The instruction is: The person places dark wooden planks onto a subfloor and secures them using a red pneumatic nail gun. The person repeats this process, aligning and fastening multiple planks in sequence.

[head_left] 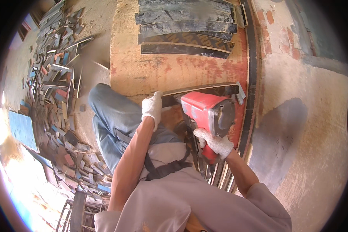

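Observation:
My right hand (216, 142), in a white knit glove, is wrapped round the handle of a red nail gun (203, 108) with a dark grey cap. The gun's nose points left, over a dark wooden strip (216, 90) that lies across the board in front of my lap. My left hand (153, 107), gloved too, is closed on the left end of this strip. The gun's body hides part of the strip, and I cannot tell whether its nose touches the wood.
Several dark plank strips (185, 27) lie stacked at the far end of the worn red-and-tan board (143, 73). A heap of wood offcuts (62, 96) covers the floor at left. A blue panel (24, 129) leans beyond it. A concrete wall (317, 135) stands at right.

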Demonstrator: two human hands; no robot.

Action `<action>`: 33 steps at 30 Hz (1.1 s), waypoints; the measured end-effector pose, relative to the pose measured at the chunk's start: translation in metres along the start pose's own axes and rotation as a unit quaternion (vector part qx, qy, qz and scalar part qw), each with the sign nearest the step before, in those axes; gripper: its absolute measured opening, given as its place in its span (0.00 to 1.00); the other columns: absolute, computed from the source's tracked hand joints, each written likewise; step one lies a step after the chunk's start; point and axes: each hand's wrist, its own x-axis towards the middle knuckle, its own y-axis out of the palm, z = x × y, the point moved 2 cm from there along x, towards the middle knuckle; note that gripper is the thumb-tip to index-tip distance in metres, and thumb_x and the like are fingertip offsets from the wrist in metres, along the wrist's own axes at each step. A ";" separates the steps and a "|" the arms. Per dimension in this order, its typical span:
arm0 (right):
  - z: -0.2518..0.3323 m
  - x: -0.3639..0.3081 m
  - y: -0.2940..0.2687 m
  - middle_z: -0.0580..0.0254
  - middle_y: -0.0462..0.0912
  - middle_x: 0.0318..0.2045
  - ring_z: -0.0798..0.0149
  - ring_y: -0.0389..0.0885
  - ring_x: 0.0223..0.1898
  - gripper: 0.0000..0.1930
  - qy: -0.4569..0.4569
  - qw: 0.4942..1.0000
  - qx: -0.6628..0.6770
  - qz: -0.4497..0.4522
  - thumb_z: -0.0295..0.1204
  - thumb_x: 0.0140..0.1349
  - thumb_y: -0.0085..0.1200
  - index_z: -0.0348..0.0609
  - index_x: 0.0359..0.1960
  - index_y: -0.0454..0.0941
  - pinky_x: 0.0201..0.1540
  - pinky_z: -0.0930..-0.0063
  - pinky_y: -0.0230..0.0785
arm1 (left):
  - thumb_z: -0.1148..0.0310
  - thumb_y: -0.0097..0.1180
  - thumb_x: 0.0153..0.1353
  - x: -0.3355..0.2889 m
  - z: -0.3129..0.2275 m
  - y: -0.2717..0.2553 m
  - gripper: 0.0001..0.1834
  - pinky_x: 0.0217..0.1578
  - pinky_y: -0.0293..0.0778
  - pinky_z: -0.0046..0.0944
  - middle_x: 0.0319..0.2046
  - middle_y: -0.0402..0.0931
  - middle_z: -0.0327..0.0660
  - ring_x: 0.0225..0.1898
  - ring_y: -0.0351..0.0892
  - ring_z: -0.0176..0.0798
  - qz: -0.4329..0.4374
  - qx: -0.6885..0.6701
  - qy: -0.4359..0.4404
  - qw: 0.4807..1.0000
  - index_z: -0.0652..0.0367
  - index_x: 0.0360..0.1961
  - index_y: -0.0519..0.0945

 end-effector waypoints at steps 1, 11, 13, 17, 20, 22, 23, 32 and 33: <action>0.004 0.001 0.004 0.69 0.77 0.17 0.72 0.74 0.19 0.12 -0.003 1.000 -0.007 0.003 0.34 0.69 0.62 0.45 0.27 0.80 0.26 0.71 0.66 | 0.56 0.58 0.66 -0.003 -0.002 0.000 0.23 0.40 0.74 0.45 0.33 0.81 0.44 0.34 0.74 0.40 -0.014 -0.011 -0.005 1.000 0.72 0.42 0.86; 0.002 -0.004 0.013 0.69 0.83 0.23 0.71 0.82 0.26 0.12 0.028 0.999 -0.009 -0.014 0.35 0.65 0.70 0.41 0.40 0.82 0.33 0.68 0.74 | 0.54 0.61 0.64 0.010 0.005 -0.014 0.25 0.36 0.72 0.45 0.29 0.78 0.42 0.32 0.71 0.38 -0.028 0.084 0.047 0.995 0.72 0.37 0.85; -0.027 -0.008 0.009 0.65 0.87 0.32 0.64 0.86 0.34 0.21 -0.064 0.994 -0.061 -0.067 0.34 0.56 0.76 0.40 0.48 0.81 0.40 0.65 0.78 | 0.56 0.61 0.65 0.019 0.008 -0.024 0.22 0.34 0.75 0.44 0.29 0.79 0.41 0.31 0.72 0.37 -0.012 0.054 0.047 0.997 0.71 0.37 0.86; -0.037 -0.014 0.010 0.50 0.89 0.39 0.47 0.89 0.41 0.37 -0.255 0.932 -0.213 -0.147 0.38 0.49 0.77 0.42 0.61 0.74 0.46 0.54 0.80 | 0.60 0.61 0.69 -0.003 -0.049 -0.040 0.18 0.35 0.86 0.43 0.40 0.82 0.41 0.37 0.81 0.39 -0.030 0.008 0.105 0.994 0.67 0.45 0.88; -0.022 -0.008 0.027 0.42 0.87 0.35 0.39 0.88 0.39 0.43 -0.154 0.922 -0.306 -0.179 0.45 0.53 0.72 0.46 0.69 0.66 0.44 0.47 0.79 | 0.60 0.61 0.70 0.002 -0.098 -0.108 0.18 0.36 0.89 0.46 0.45 0.84 0.43 0.42 0.85 0.41 -0.048 0.028 0.210 0.976 0.65 0.49 0.87; -0.024 0.002 0.033 0.35 0.86 0.35 0.33 0.87 0.40 0.41 -0.105 0.917 -0.335 -0.190 0.45 0.55 0.68 0.45 0.68 0.66 0.44 0.46 0.78 | 0.60 0.61 0.70 -0.027 -0.144 -0.138 0.18 0.33 0.87 0.39 0.45 0.84 0.42 0.40 0.86 0.41 -0.088 0.028 0.245 0.965 0.61 0.53 0.86; -0.024 0.006 0.035 0.35 0.86 0.35 0.33 0.87 0.40 0.41 -0.092 0.919 -0.341 -0.174 0.45 0.55 0.68 0.44 0.69 0.65 0.44 0.46 0.78 | 0.59 0.61 0.70 -0.025 -0.158 -0.176 0.17 0.34 0.86 0.40 0.43 0.85 0.41 0.39 0.87 0.41 -0.117 0.013 0.272 0.955 0.60 0.50 0.87; 0.075 0.078 -0.042 0.45 0.83 0.49 0.44 0.83 0.51 0.17 -0.360 0.828 -0.358 -0.238 0.36 0.67 0.58 0.41 0.53 0.76 0.57 0.49 0.75 | 0.64 0.62 0.70 0.016 -0.169 -0.318 0.21 0.53 0.80 0.42 0.57 0.82 0.50 0.52 0.84 0.46 -0.359 0.027 0.465 0.809 0.63 0.60 0.83; 0.112 0.101 -0.066 0.44 0.80 0.56 0.46 0.80 0.57 0.21 -0.382 0.768 -0.419 -0.298 0.33 0.70 0.56 0.40 0.62 0.71 0.63 0.50 0.72 | 0.67 0.63 0.69 0.028 -0.154 -0.288 0.21 0.55 0.79 0.42 0.59 0.81 0.51 0.54 0.83 0.47 -0.311 0.033 0.502 0.806 0.64 0.60 0.82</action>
